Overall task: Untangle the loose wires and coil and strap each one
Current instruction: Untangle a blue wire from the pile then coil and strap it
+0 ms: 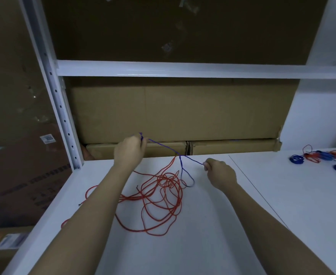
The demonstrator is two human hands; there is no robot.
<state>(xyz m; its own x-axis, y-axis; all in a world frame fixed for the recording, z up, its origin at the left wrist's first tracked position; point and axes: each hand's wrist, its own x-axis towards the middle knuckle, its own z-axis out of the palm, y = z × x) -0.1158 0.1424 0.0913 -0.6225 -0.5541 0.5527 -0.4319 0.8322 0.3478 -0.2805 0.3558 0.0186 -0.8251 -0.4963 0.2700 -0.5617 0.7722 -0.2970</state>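
A: Fig., head view. L hand (130,150)?
B: Raised over the shelf (212,225), fingers curled, pinching one end of the blue wire (168,149).
A: R hand (219,172)?
B: Lower, to the right; pinches the same wire farther along, so the span betw. hands runs taut. A blue loop hangs below.
A: Red wire (159,197)?
B: Loose tangle on the shelf betw. the forearms, crossing the blue loop.
A: Far right?
B: Coils (321,157), red & blue, well apart. Boxes (183,112) behind.

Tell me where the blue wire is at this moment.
In the head view, the blue wire is stretched between the left hand and the right hand, above the red wire tangle on the white shelf.
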